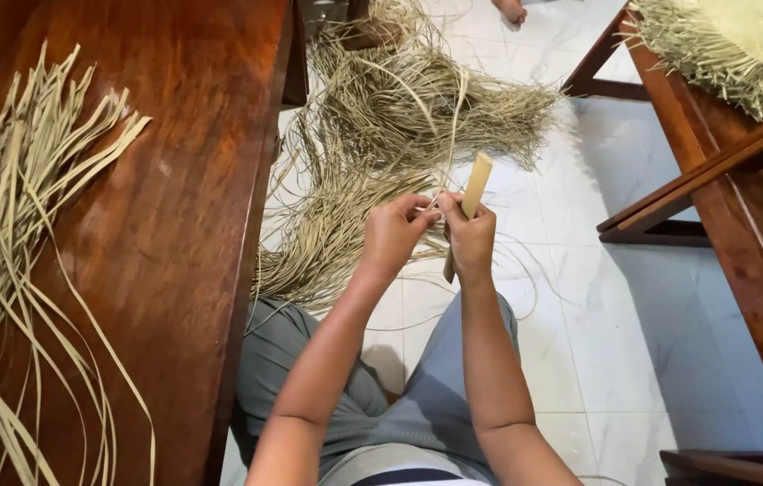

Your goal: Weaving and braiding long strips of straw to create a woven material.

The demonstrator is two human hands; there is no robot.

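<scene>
Far to the left of the fingers, a dark wooden table carries a spread of flat pale straw strips, laid roughly side by side and hanging toward its near edge; these look already split and set aside, so by my reading a fair share of the work is done. Just beyond and left of the fingers, a large loose heap of raw straw fibres lies on the white tiled floor, and its bulk suggests that much is left to work through. The left hand has its fingers pinched shut on a thin strand that rises from the fingertips toward the heap. Touching it on the right, the right hand is closed around a flat pale wooden stick, which stands nearly upright, its top above the fingers and its lower end showing below the hand. The strand seems to meet the stick between the two hands, though the exact contact is hidden. Well right of the fingers, a wooden bench holds a woven straw piece with a frayed fringe. No basket or other container is in view; the straw lies loose on table and floor.
</scene>
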